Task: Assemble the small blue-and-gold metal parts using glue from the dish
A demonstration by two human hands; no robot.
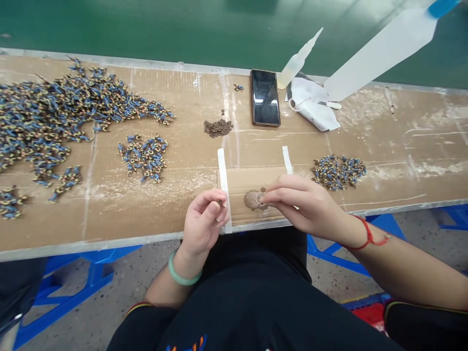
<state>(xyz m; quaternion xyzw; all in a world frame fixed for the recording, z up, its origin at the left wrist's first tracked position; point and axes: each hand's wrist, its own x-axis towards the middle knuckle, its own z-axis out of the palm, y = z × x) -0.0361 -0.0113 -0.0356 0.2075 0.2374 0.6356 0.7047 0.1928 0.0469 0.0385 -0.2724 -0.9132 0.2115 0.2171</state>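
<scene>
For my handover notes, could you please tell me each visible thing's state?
Left hand: pinching a small dark piece
Right hand: pinched at round dish
Smartphone: flat, screen dark
Nozzle bottle: standing, partly filled
Large bottle: blue top on
Tiny figurines: loose, piled
Brown discs: mostly piled
White wipe: rumpled

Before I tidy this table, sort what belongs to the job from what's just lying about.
Likely the job:
left hand, pinching something tiny
right hand, at a small round object
brown discs
blue pieces

Likely lying about:
phone
stray piece beside it
</scene>
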